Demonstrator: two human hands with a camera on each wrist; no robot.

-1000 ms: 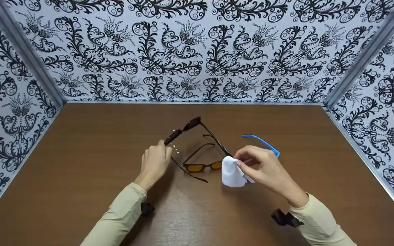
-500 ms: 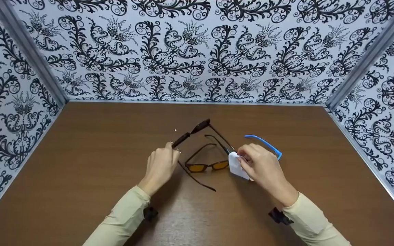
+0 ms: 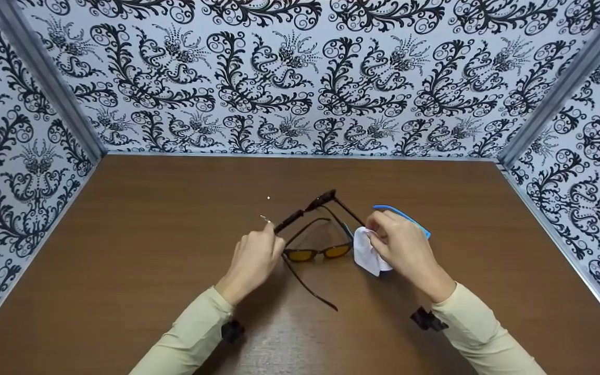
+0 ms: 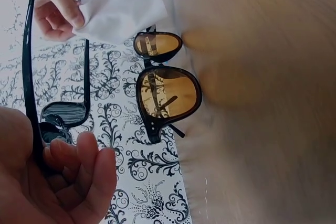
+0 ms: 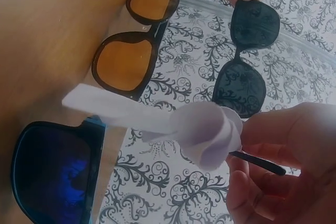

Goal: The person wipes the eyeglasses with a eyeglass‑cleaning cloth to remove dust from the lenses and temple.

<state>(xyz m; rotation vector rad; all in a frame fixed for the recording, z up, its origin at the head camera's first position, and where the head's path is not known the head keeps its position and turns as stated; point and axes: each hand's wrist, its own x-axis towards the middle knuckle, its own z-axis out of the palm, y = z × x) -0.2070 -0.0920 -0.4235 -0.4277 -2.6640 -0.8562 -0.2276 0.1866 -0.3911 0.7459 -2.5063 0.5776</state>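
Rightward and down swing the dark sunglasses [image 3: 323, 200], now at the head view's centre, left grip [image 3: 254, 255] pinching one end; right grip [image 3: 407, 240] holds the white cloth [image 3: 366, 253] at the opposite temple [image 5: 261, 163], so wiping apparently centres there, not on the lenses.

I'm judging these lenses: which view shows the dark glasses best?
The right wrist view: the dark glasses appear nearly face-on, both lenses in sight. The head view shows them almost edge-on; the left wrist view shows the lenses small, one partly behind the left hand.
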